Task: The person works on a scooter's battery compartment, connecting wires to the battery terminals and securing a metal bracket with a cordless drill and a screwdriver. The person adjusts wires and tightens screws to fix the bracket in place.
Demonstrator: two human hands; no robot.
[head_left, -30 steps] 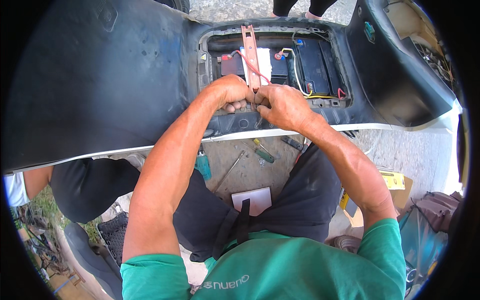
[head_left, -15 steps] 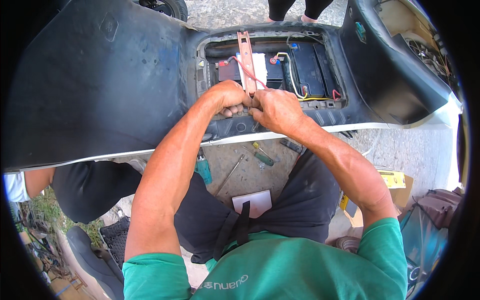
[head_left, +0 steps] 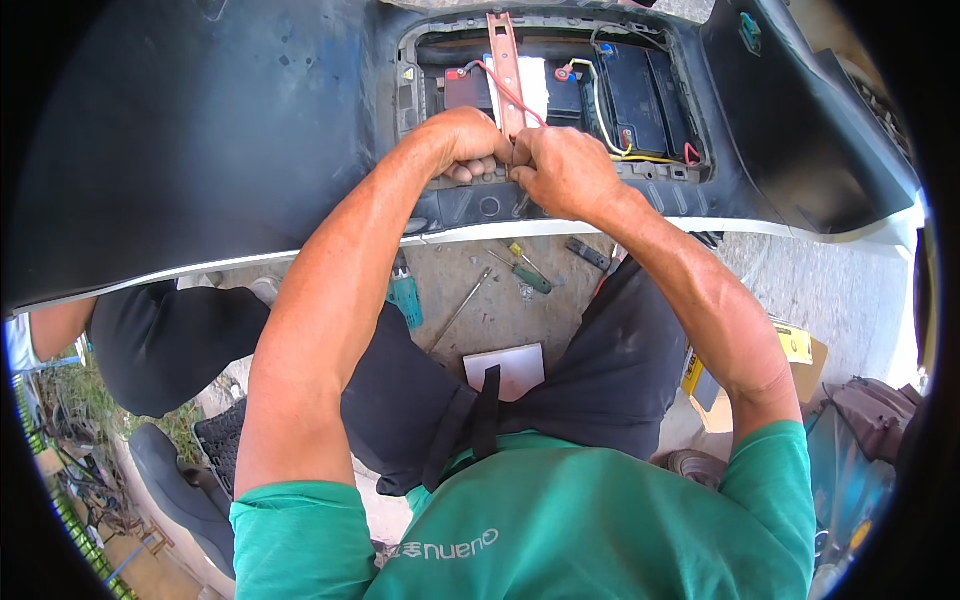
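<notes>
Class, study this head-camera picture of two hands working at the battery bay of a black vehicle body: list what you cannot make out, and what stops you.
1. Head view: the fingertips of the left hand and right hand curl under, hiding whatever they pinch.
2. The lower end of the rusty metal strap lies behind the hands.
3. The battery bay is cut off by the top edge.
4. The small tools on the ground are too small to identify surely.

The person wears a green short-sleeved shirt (head_left: 560, 520) and dark trousers (head_left: 380, 380).
</notes>
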